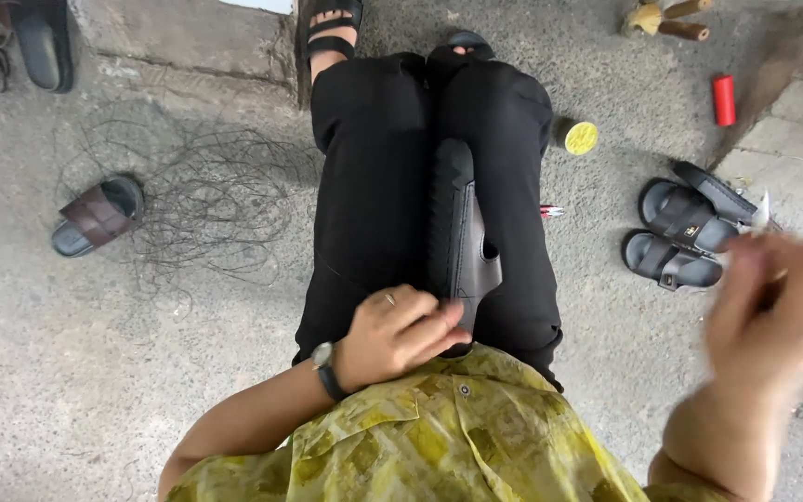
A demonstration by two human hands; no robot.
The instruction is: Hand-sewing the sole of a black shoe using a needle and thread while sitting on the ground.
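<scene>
Your left hand (392,333) curls its fingers around the near end of the dark sandal (460,237) wedged on edge between your thighs, covering its heel, while your right hand (771,307), raised beside the pair of sandals (685,234), is too blurred to tell its grip.

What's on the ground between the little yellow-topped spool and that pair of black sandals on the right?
In the head view, between the yellow-topped spool and the pair of black sandals, a small red-and-white object lies by the person's leg; the rest is bare concrete.
</scene>
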